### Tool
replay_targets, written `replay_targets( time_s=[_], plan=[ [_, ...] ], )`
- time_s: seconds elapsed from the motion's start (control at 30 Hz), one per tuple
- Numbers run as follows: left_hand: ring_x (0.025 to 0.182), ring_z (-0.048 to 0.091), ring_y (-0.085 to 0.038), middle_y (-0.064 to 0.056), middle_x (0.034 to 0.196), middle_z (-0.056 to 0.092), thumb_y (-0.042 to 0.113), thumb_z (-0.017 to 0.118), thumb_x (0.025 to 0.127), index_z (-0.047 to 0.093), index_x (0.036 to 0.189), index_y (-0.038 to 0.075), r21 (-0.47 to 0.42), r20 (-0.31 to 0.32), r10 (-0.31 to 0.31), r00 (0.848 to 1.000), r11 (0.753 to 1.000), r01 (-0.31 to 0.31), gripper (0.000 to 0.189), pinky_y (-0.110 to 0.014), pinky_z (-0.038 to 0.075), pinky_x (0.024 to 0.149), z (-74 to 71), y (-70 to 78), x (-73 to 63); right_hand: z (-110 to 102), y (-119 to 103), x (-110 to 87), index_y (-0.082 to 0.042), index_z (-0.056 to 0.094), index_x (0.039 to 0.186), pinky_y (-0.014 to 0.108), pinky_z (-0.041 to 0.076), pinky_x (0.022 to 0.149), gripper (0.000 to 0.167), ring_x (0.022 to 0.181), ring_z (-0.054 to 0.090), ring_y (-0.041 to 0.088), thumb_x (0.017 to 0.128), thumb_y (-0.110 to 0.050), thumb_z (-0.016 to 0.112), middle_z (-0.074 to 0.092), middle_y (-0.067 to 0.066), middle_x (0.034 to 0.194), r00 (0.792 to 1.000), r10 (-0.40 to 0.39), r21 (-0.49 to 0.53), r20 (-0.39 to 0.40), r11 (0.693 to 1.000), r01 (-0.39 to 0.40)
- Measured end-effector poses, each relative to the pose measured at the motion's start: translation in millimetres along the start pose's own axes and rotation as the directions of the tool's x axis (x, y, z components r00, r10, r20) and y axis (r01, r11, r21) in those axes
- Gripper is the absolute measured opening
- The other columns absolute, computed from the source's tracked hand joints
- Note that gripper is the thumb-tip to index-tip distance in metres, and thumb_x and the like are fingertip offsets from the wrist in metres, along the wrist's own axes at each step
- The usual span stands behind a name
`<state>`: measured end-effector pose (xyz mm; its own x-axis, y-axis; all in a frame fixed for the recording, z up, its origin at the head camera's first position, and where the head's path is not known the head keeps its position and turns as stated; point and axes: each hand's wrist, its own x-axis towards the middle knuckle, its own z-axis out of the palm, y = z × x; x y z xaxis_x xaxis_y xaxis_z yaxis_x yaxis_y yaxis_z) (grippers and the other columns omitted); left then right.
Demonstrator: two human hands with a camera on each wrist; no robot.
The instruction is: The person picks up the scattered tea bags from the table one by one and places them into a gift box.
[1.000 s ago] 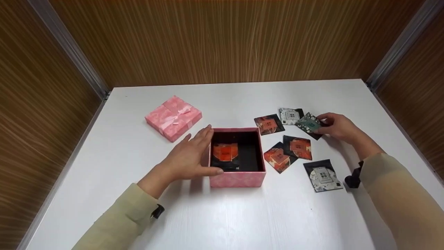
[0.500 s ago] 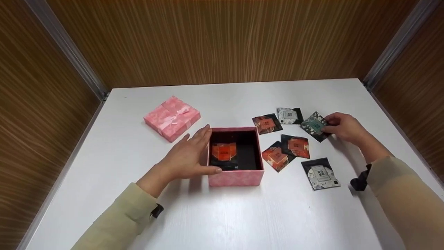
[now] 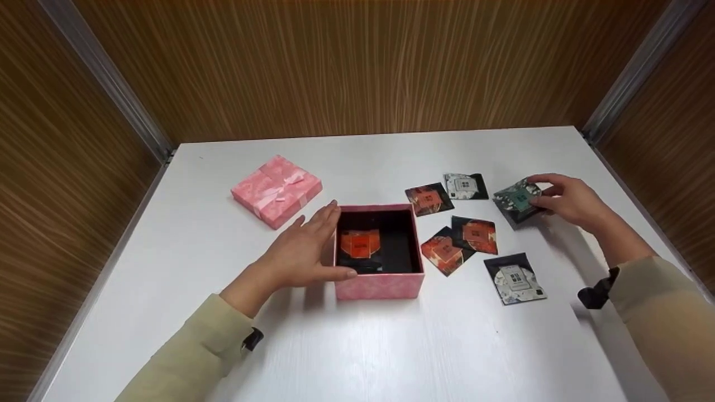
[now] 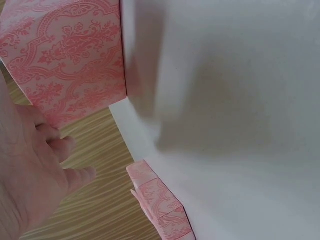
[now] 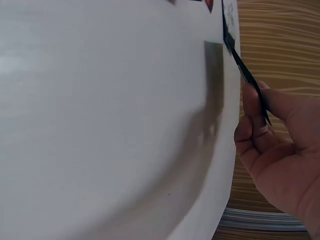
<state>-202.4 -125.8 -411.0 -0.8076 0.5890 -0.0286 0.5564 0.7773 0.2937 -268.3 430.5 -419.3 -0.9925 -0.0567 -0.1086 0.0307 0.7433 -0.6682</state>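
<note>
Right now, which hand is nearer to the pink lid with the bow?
Left. The left hand touches the open box, close in front of the pink lid; the right hand is far to the lid's right, pinching a green sachet.

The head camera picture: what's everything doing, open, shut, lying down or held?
Pink patterned square box: open.
Pink, ribboned square lid: off.
Orange-black square packet: inside the box.
Three more orange-black packets: lying down, two overlapping.
Two white-black square packets: lying apart.
Green-black square packet: pinched by right fingers.
Left fingers: touching the box.
</note>
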Motion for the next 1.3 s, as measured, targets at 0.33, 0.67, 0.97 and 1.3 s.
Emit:
replay_targets(
  time_s=[0.33,0.67,0.97,1.3],
  plan=[
    [0.163,0.012,-0.022,-0.002,0.179,0.005,0.097,0.048,0.080,0.007,0.171,0.011,-0.005,0.000,-0.001,1.000,1.000,0.001,0.131,-0.052,0.014,0.130,0.8,-0.3,0.5,3,-39,-9.8,0.006,0.058,0.148,0.018,0.059,0.076,0.044,0.085,0.066,0.000,0.107,-0.011,0.063,0.050,0.032,0.145,0.997,-0.063,0.162,-0.044,0.984,0.070],
    [0.163,0.013,-0.022,-0.002,0.179,0.005,0.096,0.048,0.080,0.007,0.171,0.012,0.004,0.001,-0.001,1.000,1.000,0.001,0.131,-0.053,0.015,0.130,-0.1,0.6,0.2,24,-94,-23.7,0.004,0.065,0.141,0.019,0.059,0.079,0.042,0.089,0.072,0.004,0.107,-0.021,0.067,0.062,0.026,0.132,0.988,-0.150,0.227,-0.031,0.962,0.153],
    [0.163,0.014,-0.022,-0.003,0.178,0.007,0.096,0.048,0.080,0.008,0.171,0.011,0.002,-0.006,0.003,1.000,1.000,-0.003,0.130,-0.054,0.018,0.129,-0.1,0.7,0.0,42,-136,-39.2,-0.007,0.070,0.141,0.017,0.055,0.084,0.038,0.099,0.064,0.014,0.109,-0.026,0.064,0.065,0.018,0.134,0.971,-0.235,0.213,0.035,0.951,0.222],
    [0.163,0.013,-0.021,-0.002,0.178,0.005,0.097,0.048,0.080,0.006,0.171,0.013,-0.001,0.005,-0.007,1.000,1.000,0.007,0.130,-0.052,0.016,0.130,1.1,0.1,0.7,69,-173,-51.3,-0.008,0.072,0.139,0.021,0.060,0.079,0.039,0.096,0.068,0.022,0.100,-0.014,0.076,0.068,0.017,0.122,0.941,-0.318,0.247,0.118,0.927,0.283]
  ],
)
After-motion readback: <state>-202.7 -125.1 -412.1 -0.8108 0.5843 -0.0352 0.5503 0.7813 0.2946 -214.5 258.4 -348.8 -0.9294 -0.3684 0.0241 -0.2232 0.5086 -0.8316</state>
